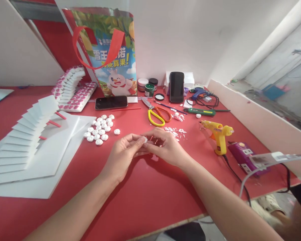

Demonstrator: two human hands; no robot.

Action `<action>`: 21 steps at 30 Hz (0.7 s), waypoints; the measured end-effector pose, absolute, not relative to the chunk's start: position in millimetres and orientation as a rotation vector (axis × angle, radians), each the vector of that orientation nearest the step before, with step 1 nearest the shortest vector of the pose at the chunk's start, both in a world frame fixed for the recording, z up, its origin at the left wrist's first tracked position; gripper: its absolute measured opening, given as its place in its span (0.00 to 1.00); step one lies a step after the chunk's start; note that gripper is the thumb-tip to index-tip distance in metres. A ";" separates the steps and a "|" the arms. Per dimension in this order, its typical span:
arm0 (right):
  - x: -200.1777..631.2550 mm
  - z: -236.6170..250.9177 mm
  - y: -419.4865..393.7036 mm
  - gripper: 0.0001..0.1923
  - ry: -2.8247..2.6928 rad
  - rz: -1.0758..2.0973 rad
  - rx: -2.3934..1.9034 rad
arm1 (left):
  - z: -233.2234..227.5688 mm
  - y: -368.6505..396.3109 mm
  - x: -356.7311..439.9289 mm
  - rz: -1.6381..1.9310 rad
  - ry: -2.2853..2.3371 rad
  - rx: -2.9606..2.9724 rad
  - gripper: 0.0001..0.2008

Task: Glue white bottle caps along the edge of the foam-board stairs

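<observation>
Over the middle of the red table, my left hand (126, 149) and my right hand (165, 145) meet fingertip to fingertip. Between them shows the edge of a small white piece (145, 140), mostly hidden by the fingers and pinched by both hands. Left of my hands lies a cluster of small white rosettes (98, 127), with one single rosette (117, 132) apart from it. White scraps (174, 132) are scattered just beyond my right hand. Scissors (156, 117) with yellow and orange handles lie behind the fingers, blades slightly apart.
A white stepped model (27, 134) stands on boards at left, with a pink-and-white decorated one (70, 90) behind. A gift bag (110, 60), phone (111, 102), upright phone (177, 87) and paint jars (149, 89) line the back. A yellow glue gun (219, 134) with a cord is at right.
</observation>
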State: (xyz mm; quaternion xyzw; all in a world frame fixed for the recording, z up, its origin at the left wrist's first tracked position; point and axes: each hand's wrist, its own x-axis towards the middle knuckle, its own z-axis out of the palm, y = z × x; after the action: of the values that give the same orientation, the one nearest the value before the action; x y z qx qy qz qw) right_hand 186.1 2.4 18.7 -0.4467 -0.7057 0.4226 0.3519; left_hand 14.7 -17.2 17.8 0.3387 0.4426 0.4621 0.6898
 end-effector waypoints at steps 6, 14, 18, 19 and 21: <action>187.8 18.1 3.2 0.16 -1.665 1.382 -1.104 | 20.3 -19.0 9.3 1.002 0.938 0.694 0.13; 189.1 16.9 4.6 0.19 -1.644 1.460 -1.028 | 20.3 -15.9 4.8 1.012 0.894 0.630 0.11; 186.7 18.2 4.9 0.25 -1.500 1.564 -1.052 | 22.3 -17.9 2.0 1.173 1.085 0.952 0.11; 186.3 18.6 5.1 0.25 -1.438 1.596 -1.061 | 22.4 -18.9 0.8 1.230 1.166 1.114 0.10; 186.0 19.5 5.7 0.20 -1.308 1.664 -1.059 | 21.5 -20.4 -2.3 1.340 1.296 1.510 0.08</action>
State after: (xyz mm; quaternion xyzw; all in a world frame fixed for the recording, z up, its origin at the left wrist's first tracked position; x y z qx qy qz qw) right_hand 186.0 5.7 19.5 -0.4143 -0.5119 0.6509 0.3778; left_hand -2.3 -20.4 21.5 0.5864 0.5033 0.5206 0.3630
